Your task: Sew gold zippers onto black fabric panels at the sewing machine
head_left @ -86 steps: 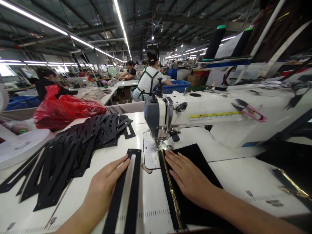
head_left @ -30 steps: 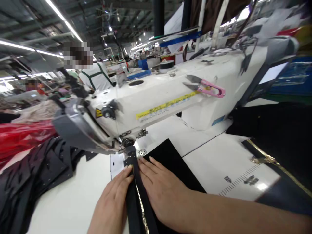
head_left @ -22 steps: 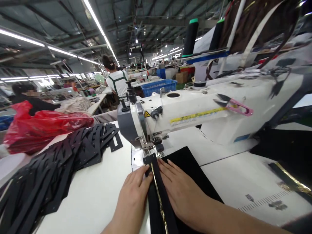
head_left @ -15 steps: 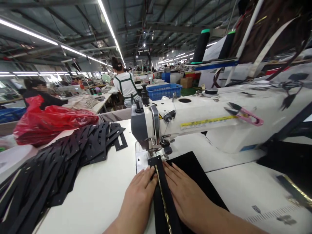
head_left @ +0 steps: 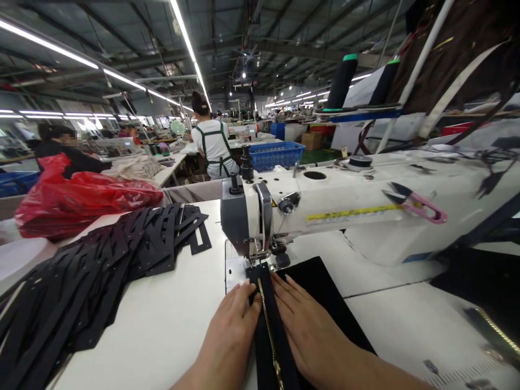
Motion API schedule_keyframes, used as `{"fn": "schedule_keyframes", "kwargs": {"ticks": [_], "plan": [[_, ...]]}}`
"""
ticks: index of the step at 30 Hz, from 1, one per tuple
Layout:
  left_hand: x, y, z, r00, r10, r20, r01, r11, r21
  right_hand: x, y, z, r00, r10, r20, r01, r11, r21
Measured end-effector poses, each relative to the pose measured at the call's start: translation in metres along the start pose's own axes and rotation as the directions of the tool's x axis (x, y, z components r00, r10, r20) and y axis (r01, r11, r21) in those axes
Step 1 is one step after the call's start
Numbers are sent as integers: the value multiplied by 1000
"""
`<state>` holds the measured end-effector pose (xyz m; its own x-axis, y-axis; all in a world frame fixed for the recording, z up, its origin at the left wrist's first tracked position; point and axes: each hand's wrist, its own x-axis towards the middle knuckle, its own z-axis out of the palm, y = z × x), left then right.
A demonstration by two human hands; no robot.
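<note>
A black strip with a gold zipper (head_left: 265, 319) lies lengthwise under the needle area of a white sewing machine (head_left: 341, 200). On the strip's left edge rests my left hand (head_left: 231, 330), its fingers extended near the presser foot. My right hand (head_left: 311, 325) lies flat along the right side, fingers stretched forward over the strip and a larger black fabric piece (head_left: 325, 287). The strip's top end reaches the metal plate (head_left: 235, 272) by the presser foot.
Left on the table are many overlapping black slotted pieces (head_left: 122, 249) and a red plastic bag (head_left: 81, 195). Pink-handled snips (head_left: 422, 206) rest on the machine arm. Behind stand a blue basket (head_left: 276, 155) and a person in a white top (head_left: 213, 142). Another zippered piece (head_left: 495, 330) lies far right.
The camera view has shifted slightly, so the machine appears a little lower and further right. Both hands keep nearly the same place on the strip.
</note>
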<state>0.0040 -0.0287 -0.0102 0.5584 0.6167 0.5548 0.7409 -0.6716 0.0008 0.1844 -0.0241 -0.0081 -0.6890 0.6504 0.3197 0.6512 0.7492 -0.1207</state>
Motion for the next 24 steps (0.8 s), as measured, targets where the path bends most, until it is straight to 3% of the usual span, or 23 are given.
{"fn": "schedule_keyframes", "kwargs": {"ticks": [5, 13, 19, 24], "plan": [[15, -9, 4, 999, -30, 35, 31, 999, -21, 12, 13, 3, 999, 20, -27, -20, 1000, 20], [18, -15, 11, 998, 18, -59, -18, 1000, -1, 12, 17, 5, 994, 13, -111, -5, 998, 69], [22, -15, 6, 995, 70, -69, -70, 998, -2, 14, 18, 5, 999, -32, -23, 32, 999, -5], [21, -18, 9, 991, 100, -88, -98, 995, 34, 16, 18, 1, 998, -40, -38, 39, 998, -43]]}}
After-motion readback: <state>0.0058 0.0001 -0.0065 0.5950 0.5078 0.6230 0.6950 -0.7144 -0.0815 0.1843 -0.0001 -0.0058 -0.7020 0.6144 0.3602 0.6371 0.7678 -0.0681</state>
